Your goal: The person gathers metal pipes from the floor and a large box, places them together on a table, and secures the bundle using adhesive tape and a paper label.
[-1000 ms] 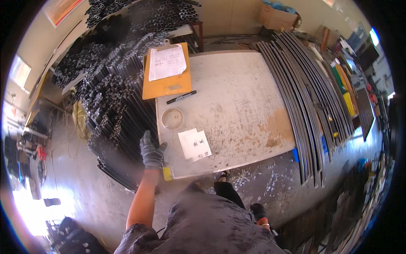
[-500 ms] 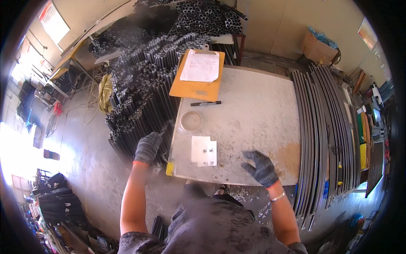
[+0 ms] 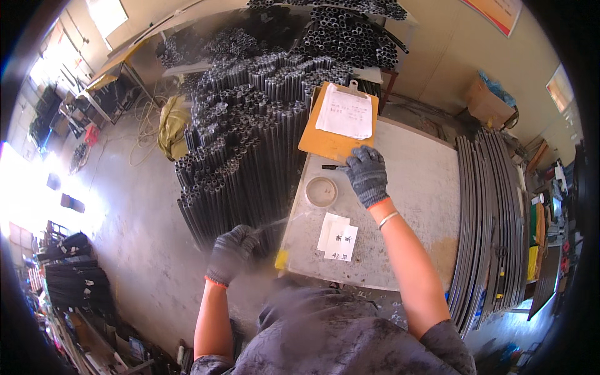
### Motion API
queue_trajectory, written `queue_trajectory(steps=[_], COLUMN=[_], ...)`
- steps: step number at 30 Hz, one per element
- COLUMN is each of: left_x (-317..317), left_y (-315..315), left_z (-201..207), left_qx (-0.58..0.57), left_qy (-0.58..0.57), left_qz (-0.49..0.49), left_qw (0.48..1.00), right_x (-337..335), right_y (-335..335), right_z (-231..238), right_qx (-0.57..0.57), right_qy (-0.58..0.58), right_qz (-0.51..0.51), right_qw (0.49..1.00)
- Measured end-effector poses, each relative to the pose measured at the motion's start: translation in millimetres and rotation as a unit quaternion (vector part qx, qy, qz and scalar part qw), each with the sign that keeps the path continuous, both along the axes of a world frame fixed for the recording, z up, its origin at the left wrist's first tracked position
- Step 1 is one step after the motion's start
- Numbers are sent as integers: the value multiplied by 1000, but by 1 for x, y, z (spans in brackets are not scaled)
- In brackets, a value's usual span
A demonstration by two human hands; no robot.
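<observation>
My left hand (image 3: pixel 232 255), in a grey knit glove with an orange cuff, is closed at the near left of the table. A thin see-through strip (image 3: pixel 278 222), like clear tape, runs from its fingers toward the table edge. My right hand (image 3: pixel 367 177), gloved alike, reaches across the table with fingers curled around the right end of a black marker pen (image 3: pixel 330 167). That end of the pen is hidden. Just above lies an orange clipboard (image 3: pixel 325 148) with a written sheet (image 3: pixel 345 112). A round tape-like ring (image 3: pixel 321 192) and white paper slips (image 3: pixel 340 240) lie nearer me.
Dense upright bundles of dark metal tubes (image 3: pixel 244 181) stand against the table's left side. Long metal bars (image 3: pixel 490 219) lie along the right side. A yellow sack (image 3: pixel 173 128) sits on the floor at left, and a cardboard box (image 3: pixel 490 106) stands at the back right.
My right hand has moved from the table's near right up to the marker pen, its fingers closing. My left hand has come slightly nearer me. The view has shifted.
</observation>
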State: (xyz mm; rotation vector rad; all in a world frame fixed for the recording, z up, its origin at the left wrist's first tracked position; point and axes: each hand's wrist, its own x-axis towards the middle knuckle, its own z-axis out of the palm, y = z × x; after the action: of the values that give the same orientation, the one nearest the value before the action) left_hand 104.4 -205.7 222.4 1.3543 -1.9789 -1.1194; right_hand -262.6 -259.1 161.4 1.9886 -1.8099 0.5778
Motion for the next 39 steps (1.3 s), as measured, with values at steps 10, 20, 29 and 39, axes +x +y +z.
queue_trajectory(steps=[10, 20, 29, 39], left_x=[-17, -77, -159, -129], left_y=[5, -66, -101, -162], left_z=[-7, 36, 64, 36], left_qx=[-165, -25, 17, 116], left_qy=[1, 191, 111, 316], left_qz=[-301, -210, -385, -244], left_qw=[939, 959, 916, 910], right_x=[93, 43, -33, -297], right_y=[114, 80, 122, 307], right_z=[-11, 147, 280, 175], right_qx=[359, 233, 124, -171], right_qy=[-880, -833, -720, -261], right_qz=[249, 203, 343, -151], right_qw=[189, 459, 591, 938])
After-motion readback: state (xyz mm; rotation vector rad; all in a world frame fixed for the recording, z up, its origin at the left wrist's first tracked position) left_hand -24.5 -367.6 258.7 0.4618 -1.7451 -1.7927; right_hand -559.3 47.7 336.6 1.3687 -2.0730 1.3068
